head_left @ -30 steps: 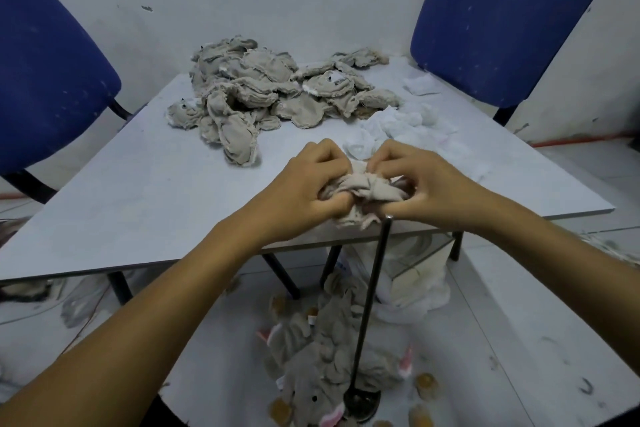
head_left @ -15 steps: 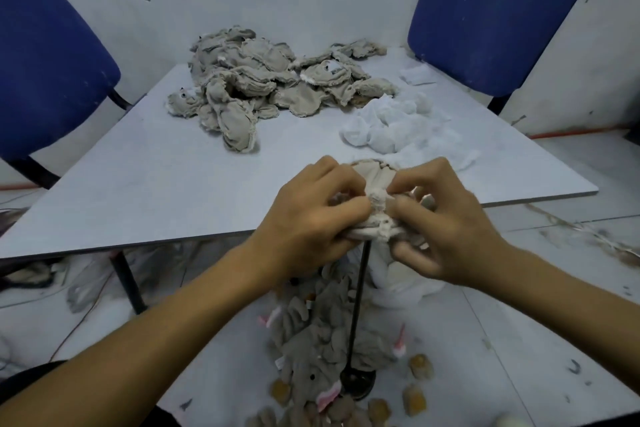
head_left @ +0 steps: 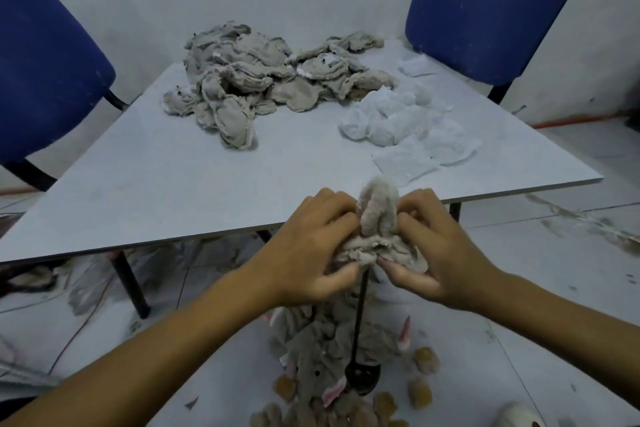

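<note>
Now in hand: a grey plush piece (head_left: 377, 215), bunched up, its furry rounded end poking upward between the two hands.
Left hand (head_left: 311, 246): fingers (head_left: 337, 210) curled over the left side of the plush piece, thumb pressed up under its frayed lower edge, a firm pinch.
Right hand (head_left: 440, 250): fingers (head_left: 414, 222) curled onto the right side, thumb tucked beneath the loose flap, likewise pinching the fabric.
Where the piece is: just in front of the near edge of the bench (head_left: 173, 184), above the floor, sitting on top of a thin black rod (head_left: 360, 315).
Rod: close to upright, its round base (head_left: 362, 376) on the floor and its top end hidden inside the fabric.
Floor heap (head_left: 322, 347): more grey plush with pink bits, lying around the base; small brown pieces (head_left: 426, 359) just beside it.
Bench, far side: a pile of grey skins (head_left: 263, 80); to its right, touching it, white pieces (head_left: 408, 121).
Chairs: a blue chair (head_left: 41, 62) at the bench's left side, a second blue chair (head_left: 491, 7) at its far right corner.
</note>
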### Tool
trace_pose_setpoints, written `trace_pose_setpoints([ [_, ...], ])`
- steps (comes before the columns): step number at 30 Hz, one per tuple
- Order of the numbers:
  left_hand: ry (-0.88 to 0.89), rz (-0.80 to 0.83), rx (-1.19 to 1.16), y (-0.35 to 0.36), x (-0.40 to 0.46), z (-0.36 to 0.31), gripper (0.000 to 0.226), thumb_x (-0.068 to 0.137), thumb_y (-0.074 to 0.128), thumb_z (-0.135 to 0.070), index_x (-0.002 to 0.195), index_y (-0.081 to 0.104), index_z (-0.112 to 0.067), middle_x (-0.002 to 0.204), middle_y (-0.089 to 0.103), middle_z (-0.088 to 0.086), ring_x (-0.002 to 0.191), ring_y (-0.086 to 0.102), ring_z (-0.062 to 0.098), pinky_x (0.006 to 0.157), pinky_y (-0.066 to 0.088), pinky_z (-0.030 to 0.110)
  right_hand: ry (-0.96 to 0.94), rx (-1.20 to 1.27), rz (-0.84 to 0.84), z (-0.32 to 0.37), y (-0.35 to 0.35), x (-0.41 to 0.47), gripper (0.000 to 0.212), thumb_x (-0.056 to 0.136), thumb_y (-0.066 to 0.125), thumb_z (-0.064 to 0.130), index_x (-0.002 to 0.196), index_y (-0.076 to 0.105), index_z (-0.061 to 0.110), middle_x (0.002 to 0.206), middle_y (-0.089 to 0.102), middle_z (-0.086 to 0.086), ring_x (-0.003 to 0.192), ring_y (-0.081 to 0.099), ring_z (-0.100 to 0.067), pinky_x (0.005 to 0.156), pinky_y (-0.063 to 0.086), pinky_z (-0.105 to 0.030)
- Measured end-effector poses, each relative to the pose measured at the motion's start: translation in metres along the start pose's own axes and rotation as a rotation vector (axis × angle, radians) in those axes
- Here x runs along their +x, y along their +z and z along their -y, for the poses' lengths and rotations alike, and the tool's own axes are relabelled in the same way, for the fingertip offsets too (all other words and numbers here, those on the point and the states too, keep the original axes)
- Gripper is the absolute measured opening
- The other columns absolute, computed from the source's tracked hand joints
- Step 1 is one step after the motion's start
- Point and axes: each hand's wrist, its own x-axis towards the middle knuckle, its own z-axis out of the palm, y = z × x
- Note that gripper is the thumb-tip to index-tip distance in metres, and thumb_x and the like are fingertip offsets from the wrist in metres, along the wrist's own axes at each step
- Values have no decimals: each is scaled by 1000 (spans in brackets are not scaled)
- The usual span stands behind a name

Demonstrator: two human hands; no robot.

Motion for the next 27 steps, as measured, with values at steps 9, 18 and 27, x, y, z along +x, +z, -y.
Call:
trace_pose_setpoints([
  [9, -283, -343, -582, -52, 65, 2, 12, 72, 68, -22, 77, 57, -21, 82, 51, -5, 74, 50, 6, 65, 40, 22, 291, 298, -108, 4, -65, 83, 13, 85, 71, 25, 88, 67, 13, 85, 60, 4, 75, 60, -14, 55, 49, -25],
  [18, -535, -353, -815, -44, 75, 18, 10, 76, 64, -20, 72, 58, -12, 67, 54, -4, 65, 50, 11, 58, 40, 23, 620, 583, -65, -19, -37, 113, 24, 86, 69, 15, 73, 55, 0, 63, 49, 2, 60, 45, -7, 52, 37, -27],
  [27, -642, -417, -559, -34, 67, 25, 25, 69, 62, -15, 58, 41, -19, 53, 40, -12, 54, 36, 7, 53, 30, 28, 623, 874, 209, -23, -33, 106, 18, 91, 70, 21, 76, 73, 12, 76, 68, -7, 68, 66, -11, 59, 52, -20],
])
